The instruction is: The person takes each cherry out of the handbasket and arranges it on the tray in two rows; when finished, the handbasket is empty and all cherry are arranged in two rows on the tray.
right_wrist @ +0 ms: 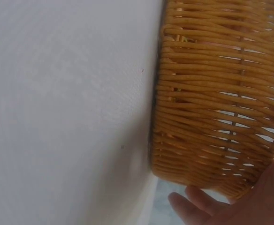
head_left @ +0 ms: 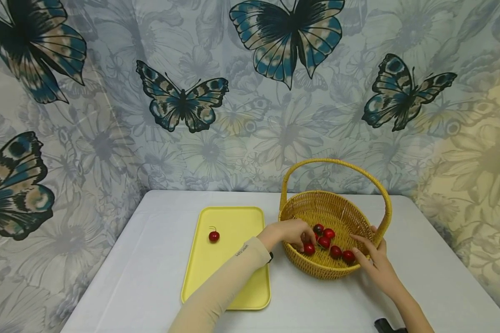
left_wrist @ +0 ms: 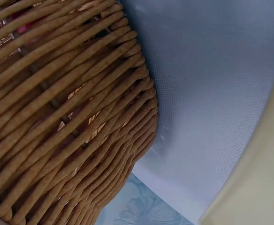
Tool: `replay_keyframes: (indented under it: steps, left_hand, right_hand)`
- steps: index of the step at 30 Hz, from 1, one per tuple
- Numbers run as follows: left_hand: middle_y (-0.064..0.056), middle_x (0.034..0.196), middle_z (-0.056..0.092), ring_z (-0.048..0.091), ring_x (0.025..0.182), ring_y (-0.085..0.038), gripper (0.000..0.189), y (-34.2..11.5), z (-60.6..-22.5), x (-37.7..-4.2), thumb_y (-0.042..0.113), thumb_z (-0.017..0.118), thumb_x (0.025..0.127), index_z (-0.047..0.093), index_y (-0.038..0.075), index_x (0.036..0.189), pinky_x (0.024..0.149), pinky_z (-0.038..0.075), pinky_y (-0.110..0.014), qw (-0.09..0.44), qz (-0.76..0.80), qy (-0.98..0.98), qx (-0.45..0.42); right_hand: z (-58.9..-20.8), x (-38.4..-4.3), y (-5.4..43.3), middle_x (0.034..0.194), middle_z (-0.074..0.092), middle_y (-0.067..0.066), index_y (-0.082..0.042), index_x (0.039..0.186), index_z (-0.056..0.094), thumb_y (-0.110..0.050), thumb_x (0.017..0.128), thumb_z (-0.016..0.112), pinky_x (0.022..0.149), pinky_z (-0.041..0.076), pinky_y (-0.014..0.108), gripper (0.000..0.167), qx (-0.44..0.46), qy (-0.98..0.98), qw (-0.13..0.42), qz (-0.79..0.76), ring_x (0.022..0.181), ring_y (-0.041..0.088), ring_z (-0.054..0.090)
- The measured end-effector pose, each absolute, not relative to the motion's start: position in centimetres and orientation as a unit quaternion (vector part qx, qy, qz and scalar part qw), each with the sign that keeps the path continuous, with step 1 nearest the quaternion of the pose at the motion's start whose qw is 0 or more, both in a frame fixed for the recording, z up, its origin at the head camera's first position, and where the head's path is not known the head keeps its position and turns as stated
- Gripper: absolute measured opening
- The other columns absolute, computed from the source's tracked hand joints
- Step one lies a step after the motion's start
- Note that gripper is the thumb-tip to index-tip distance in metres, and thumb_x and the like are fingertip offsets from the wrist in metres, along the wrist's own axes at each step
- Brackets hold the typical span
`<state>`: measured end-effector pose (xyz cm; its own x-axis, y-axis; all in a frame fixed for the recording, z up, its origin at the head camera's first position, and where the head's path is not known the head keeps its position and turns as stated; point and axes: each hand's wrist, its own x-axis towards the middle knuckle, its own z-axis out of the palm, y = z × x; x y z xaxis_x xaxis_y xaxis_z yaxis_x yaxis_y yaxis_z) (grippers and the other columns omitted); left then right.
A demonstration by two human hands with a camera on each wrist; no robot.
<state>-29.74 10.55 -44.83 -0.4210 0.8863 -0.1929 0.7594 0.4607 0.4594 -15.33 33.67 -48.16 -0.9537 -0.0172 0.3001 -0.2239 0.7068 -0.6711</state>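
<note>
A yellow wicker basket (head_left: 325,273) with a tall arched handle stands on the right of the table, holding several dark red cherries (head_left: 335,252). My left hand (head_left: 293,232) reaches over the basket's left rim, and its curled fingertips pinch a cherry (head_left: 309,249) at the near left inside. On the right, my right hand (head_left: 377,263) grips the rim by the handle's base, thumb towards the inside. Its fingers (right_wrist: 193,206) show against the outer wall in the right wrist view. The left wrist view has only the basket's woven side (left_wrist: 71,108); the left fingers are hidden there.
A yellow tray (head_left: 200,277) lies left of the basket under my left forearm, with one stemmed cherry (head_left: 214,236) on it. A black object (head_left: 385,325) sits at the near edge. Butterfly-patterned cloth (head_left: 208,157) hangs behind the white table (head_left: 141,259).
</note>
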Motion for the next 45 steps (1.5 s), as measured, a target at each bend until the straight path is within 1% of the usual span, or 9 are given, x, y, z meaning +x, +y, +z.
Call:
replay_keyframes:
  steps: [6, 11, 15, 19, 26, 32, 35, 40, 45]
  left_hand:
    - [0.013, 0.09, 0.062, 0.055, 0.08, 0.002, 0.028, 10.3, -44.7, -29.9, 0.017, 0.076, 0.076, 0.069, 0.022, 0.103, 0.068, 0.045, -0.01, 0.209, 0.167, 0.82, 0.506]
    - [0.012, 0.085, 0.064, 0.058, 0.076, 0.003, 0.026, 10.1, -44.9, -30.1, 0.019, 0.074, 0.078, 0.068, 0.019, 0.103, 0.068, 0.046, -0.009, 0.224, 0.201, 0.805, 0.511]
    - [0.012, 0.085, 0.065, 0.059, 0.075, 0.004, 0.027, 9.9, -45.0, -30.2, 0.02, 0.073, 0.079, 0.067, 0.017, 0.105, 0.069, 0.047, -0.009, 0.23, 0.231, 0.793, 0.515]
    - [0.012, 0.087, 0.066, 0.059, 0.075, 0.004, 0.029, 9.7, -44.9, -30.1, 0.022, 0.072, 0.079, 0.067, 0.016, 0.108, 0.069, 0.047, -0.01, 0.223, 0.246, 0.786, 0.522]
    - [0.013, 0.096, 0.064, 0.056, 0.079, 0.007, 0.032, 9.2, -44.3, -29.4, 0.031, 0.071, 0.08, 0.066, 0.019, 0.11, 0.071, 0.045, -0.007, 0.176, 0.237, 0.794, 0.531]
    - [0.012, 0.104, 0.062, 0.056, 0.083, 0.007, 0.035, 8.6, -43.8, -28.7, 0.036, 0.07, 0.081, 0.066, 0.019, 0.111, 0.074, 0.045, -0.007, 0.137, 0.247, 0.791, 0.542]
    - [0.01, 0.107, 0.062, 0.056, 0.088, 0.005, 0.036, 8.3, -43.6, -28.3, 0.036, 0.069, 0.082, 0.065, 0.019, 0.113, 0.078, 0.044, -0.008, 0.113, 0.255, 0.788, 0.55]
    - [0.008, 0.115, 0.061, 0.055, 0.102, 0.001, 0.036, 7.7, -43.5, -27.7, 0.034, 0.067, 0.084, 0.063, 0.018, 0.116, 0.087, 0.04, -0.008, 0.074, 0.263, 0.791, 0.547]
    - [0.006, 0.113, 0.062, 0.057, 0.103, -0.007, 0.032, 7.0, -43.2, -26.9, 0.029, 0.067, 0.085, 0.062, 0.015, 0.113, 0.088, 0.044, -0.012, 0.07, 0.281, 0.792, 0.537]
  right_hand:
    - [-48.0, -15.3, 33.6, 0.153, -0.013, 0.014, -0.006, 0.133, 0.046, -0.02, 0.097, 0.048, 0.074, 0.027, 0.079, 0.039, 0.063, -0.913, 0.135, 0.38, 0.132, 0.056, 0.005]
    - [-48.0, -15.4, 33.5, 0.153, -0.012, 0.014, -0.006, 0.133, 0.047, -0.02, 0.097, 0.048, 0.075, 0.027, 0.078, 0.039, 0.066, -0.911, 0.139, 0.383, 0.131, 0.056, 0.007]
    - [-48.1, -15.5, 33.5, 0.153, -0.012, 0.013, -0.005, 0.133, 0.047, -0.02, 0.097, 0.048, 0.077, 0.026, 0.078, 0.039, 0.067, -0.91, 0.139, 0.385, 0.133, 0.054, 0.005]
    - [-48.1, -15.6, 33.5, 0.153, -0.012, 0.012, -0.005, 0.132, 0.047, -0.019, 0.097, 0.048, 0.078, 0.025, 0.078, 0.038, 0.069, -0.908, 0.142, 0.388, 0.135, 0.052, 0.002]
    - [-48.0, -15.7, 33.5, 0.153, -0.01, 0.014, -0.006, 0.131, 0.048, -0.019, 0.096, 0.049, 0.078, 0.025, 0.078, 0.037, 0.071, -0.907, 0.147, 0.389, 0.134, 0.052, 0.003]
    - [-47.8, -15.6, 33.6, 0.153, -0.009, 0.016, -0.005, 0.131, 0.048, -0.019, 0.096, 0.049, 0.078, 0.025, 0.078, 0.037, 0.072, -0.906, 0.149, 0.389, 0.134, 0.053, 0.004]
    - [-47.9, -15.6, 33.7, 0.153, -0.01, 0.016, -0.004, 0.131, 0.047, -0.019, 0.096, 0.049, 0.078, 0.025, 0.078, 0.038, 0.072, -0.907, 0.147, 0.389, 0.134, 0.053, 0.003]
    - [-47.9, -15.5, 33.7, 0.153, -0.01, 0.017, -0.004, 0.131, 0.047, -0.019, 0.096, 0.048, 0.077, 0.026, 0.078, 0.038, 0.068, -0.909, 0.143, 0.385, 0.132, 0.055, 0.005]
    - [-47.9, -15.3, 33.7, 0.152, -0.01, 0.018, -0.004, 0.131, 0.047, -0.02, 0.097, 0.048, 0.075, 0.027, 0.079, 0.038, 0.064, -0.912, 0.142, 0.38, 0.131, 0.058, 0.008]
